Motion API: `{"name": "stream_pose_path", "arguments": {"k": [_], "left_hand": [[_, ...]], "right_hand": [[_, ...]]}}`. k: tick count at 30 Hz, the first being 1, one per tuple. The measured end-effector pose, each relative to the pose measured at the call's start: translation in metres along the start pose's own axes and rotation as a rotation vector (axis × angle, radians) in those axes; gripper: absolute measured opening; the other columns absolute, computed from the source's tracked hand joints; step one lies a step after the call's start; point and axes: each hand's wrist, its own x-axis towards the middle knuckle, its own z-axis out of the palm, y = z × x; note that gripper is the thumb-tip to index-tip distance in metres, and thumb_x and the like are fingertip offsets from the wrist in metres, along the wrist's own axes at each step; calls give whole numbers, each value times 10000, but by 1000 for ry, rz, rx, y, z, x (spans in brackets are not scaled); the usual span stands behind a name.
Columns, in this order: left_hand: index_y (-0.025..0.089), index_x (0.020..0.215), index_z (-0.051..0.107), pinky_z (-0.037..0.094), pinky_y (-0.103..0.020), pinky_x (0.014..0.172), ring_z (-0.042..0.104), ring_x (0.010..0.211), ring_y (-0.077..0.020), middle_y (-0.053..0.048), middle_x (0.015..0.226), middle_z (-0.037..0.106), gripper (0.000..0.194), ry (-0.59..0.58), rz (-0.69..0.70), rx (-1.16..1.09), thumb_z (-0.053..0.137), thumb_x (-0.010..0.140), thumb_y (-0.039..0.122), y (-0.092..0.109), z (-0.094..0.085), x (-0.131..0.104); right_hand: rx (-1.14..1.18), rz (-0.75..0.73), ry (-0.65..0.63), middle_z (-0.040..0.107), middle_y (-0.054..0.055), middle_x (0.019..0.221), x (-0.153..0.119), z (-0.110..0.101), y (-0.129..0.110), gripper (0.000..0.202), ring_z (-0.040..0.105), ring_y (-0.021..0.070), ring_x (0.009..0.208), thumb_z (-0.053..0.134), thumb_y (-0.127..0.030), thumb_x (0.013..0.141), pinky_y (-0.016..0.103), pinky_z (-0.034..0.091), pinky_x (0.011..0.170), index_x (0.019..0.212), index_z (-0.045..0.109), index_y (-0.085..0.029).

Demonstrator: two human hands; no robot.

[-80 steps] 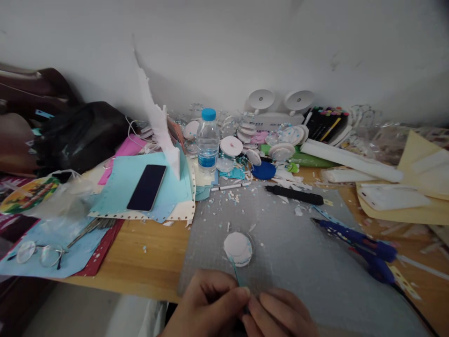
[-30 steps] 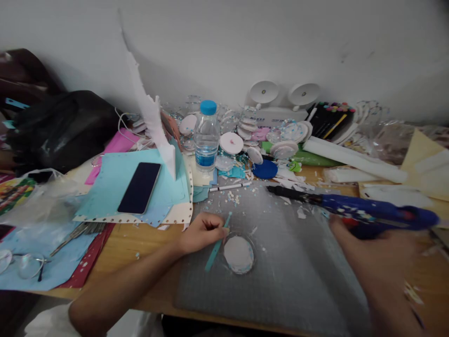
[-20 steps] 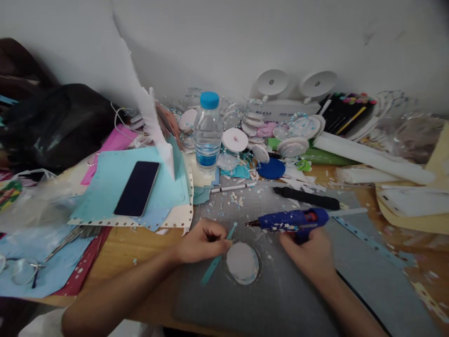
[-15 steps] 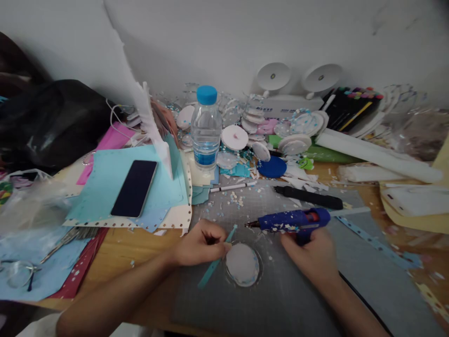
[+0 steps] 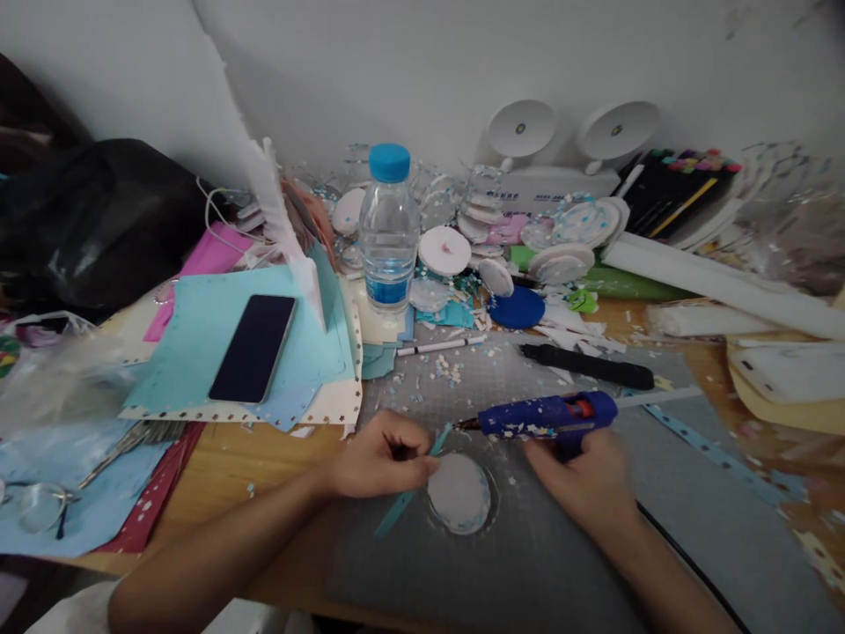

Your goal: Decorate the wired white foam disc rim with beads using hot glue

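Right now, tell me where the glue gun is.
In the head view, the blue glue gun is in the right hand, right of centre over the grey cutting mat, nozzle pointing left toward the teal strip in the left hand.

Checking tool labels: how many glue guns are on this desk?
1: a blue plastic glue gun, gripped in the right hand above the grey cutting mat. More may be hidden under clutter.
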Motion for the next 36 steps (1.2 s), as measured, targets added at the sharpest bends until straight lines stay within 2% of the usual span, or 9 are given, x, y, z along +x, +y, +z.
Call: {"name": "stream_pose_path", "arguments": {"k": [8,14,19,23,27,29,32,34,36], "left_hand": [[180,492,285,172,-215,441,225,470,-57,73,498,239,403,-11,-9,4,524,806,263,1,0,0],[177,490,291,176,-212,441,230,469,-56,74,498,242,400,-25,-15,14,515,807,271,0,-1,1],[179,497,282,171,-220,448,211,480,-60,73,503,235,404,-21,3,15,521,812,263,0,-1,1],[181,500,273,166,-227,450,206,486,-63,71,510,223,415,-20,10,16,516,826,266,-1,-1,1],[180,497,283,175,-228,450,220,482,-63,68,507,234,414,-22,1,21,519,824,272,-1,-1,1],[180,495,289,178,-228,449,225,479,-63,67,506,240,410,-26,-1,20,516,824,269,-1,-2,0],[182,499,277,175,-231,452,221,484,-65,67,514,230,414,-30,0,12,521,823,267,-1,-2,0],[182,500,270,173,-234,457,220,488,-65,67,517,223,422,-30,3,5,526,824,270,-1,-2,0],[181,497,268,168,-236,461,213,490,-65,69,513,220,430,-23,4,-5,533,821,278,-1,-2,0]], "right_hand": [[-22,-43,36,412,-32,284,2,1,-2,309,422,135,265,555,-365,608,254,307,317,366,404,-246],[7,-34,30,480,-19,333,1,2,-1,239,460,147,295,550,-361,620,259,355,331,431,494,-227],[-5,-26,5,430,-29,299,1,1,-1,302,428,140,277,555,-355,619,256,322,320,380,409,-244],[10,-37,-9,450,-34,324,1,0,-1,275,445,140,302,553,-357,638,251,342,335,414,449,-236],[-41,-59,21,417,-39,304,0,1,2,309,425,138,289,556,-370,648,248,317,325,403,415,-244],[-89,-109,38,481,-23,345,-1,2,4,261,493,162,335,552,-379,663,256,356,357,457,475,-236],[-178,-171,93,617,14,492,-1,1,6,182,607,209,473,551,-386,682,278,435,444,659,592,-210],[-218,-168,131,647,23,549,0,-3,6,189,626,218,513,551,-380,695,289,458,484,737,602,-203],[-243,-123,173,636,31,551,1,-10,8,186,629,227,521,557,-394,701,301,460,493,714,584,-211]]}}
